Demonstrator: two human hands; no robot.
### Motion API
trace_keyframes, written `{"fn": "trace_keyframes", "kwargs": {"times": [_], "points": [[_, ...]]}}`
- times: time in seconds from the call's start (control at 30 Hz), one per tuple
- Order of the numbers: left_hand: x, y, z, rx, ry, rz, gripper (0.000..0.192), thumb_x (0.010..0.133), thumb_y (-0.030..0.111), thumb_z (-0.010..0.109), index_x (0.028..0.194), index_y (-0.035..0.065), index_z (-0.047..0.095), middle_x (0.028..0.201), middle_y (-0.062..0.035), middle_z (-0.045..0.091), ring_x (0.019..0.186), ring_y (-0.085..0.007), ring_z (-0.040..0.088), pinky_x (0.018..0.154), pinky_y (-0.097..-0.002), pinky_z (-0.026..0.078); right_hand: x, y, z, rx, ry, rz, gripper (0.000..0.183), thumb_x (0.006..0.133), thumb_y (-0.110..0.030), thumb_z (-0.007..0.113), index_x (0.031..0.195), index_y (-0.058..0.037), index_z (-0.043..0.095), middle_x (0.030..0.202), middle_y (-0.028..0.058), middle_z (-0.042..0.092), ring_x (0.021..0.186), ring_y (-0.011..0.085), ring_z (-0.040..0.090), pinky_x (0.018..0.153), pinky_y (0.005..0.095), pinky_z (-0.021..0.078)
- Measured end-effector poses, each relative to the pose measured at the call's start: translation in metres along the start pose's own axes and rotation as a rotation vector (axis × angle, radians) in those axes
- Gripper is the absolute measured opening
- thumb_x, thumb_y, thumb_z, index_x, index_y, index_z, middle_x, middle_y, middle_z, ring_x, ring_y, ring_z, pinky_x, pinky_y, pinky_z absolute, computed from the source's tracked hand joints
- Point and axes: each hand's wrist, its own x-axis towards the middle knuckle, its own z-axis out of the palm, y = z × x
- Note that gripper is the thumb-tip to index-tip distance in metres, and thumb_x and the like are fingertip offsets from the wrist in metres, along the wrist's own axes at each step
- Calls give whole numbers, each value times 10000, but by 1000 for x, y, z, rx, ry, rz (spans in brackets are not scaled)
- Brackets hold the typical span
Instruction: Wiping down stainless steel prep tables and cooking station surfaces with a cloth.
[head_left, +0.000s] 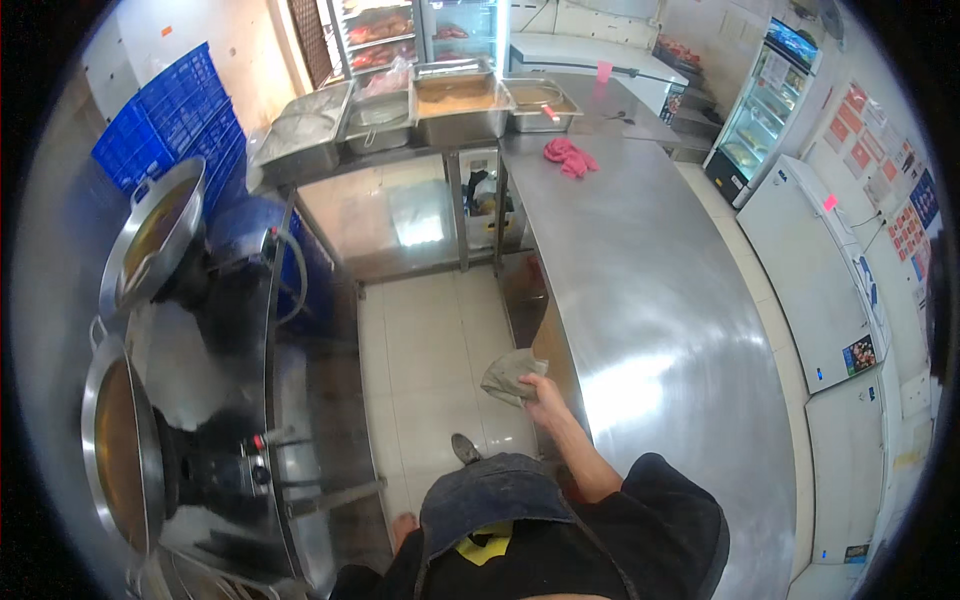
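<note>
My right hand (543, 399) grips a folded grey-green cloth (513, 378) beside the near edge of the stainless steel table (660, 300). The cloth hangs over the tiled floor, off the tabletop. Low at my left side, only a small part of my left hand or forearm (405, 526) shows, and its fingers cannot be made out. A crumpled pink cloth (570, 157) lies at the far end of the steel table.
Two large metal woks (124, 450) with brownish liquid stand on burners at left. Steel food pans (457, 105) line the far counter. Blue plastic crates (169, 112) stack at far left. Chest freezers (814, 277) line the right wall. A gas valve pipe (337, 499) juts out from the stove.
</note>
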Motion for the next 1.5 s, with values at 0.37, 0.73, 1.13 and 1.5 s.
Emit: {"fn": "trace_keyframes", "kwargs": {"times": [0.37,0.73,1.13,1.5], "points": [[173,367,-10,-371,-113,326,265,844,148,506,1062,-2,528,912,-77,595,745,-135,596,584,-246,457,128,-163,68,381,124,-377,289,732,-136,574,1009,-80,518,977,62,553,912,206,512,743,336,391],[139,280,22,-234,-154,-501,237,788,143,552,1010,62,551,894,-54,575,744,-197,586,621,-320,468,342,-317,52,313,209,-465,339,720,-145,620,1011,-7,513,925,112,588,839,245,562,795,373,432],[42,312,69,-541,458,-182,296,776,147,566,1039,13,551,875,-89,613,825,-193,599,677,-297,472,297,-314,316,-361,-500,-880,321,804,-14,534,1115,30,467,914,107,571,844,139,550,792,265,425],[-208,548,-178,-74,1566,747,397,784,54,545,1158,-46,457,1108,-161,522,1000,-243,524,867,-339,406,83,-316,492,367,-1461,-1423,482,836,-344,487,1049,88,469,851,174,570,709,217,561,678,315,470]]}}
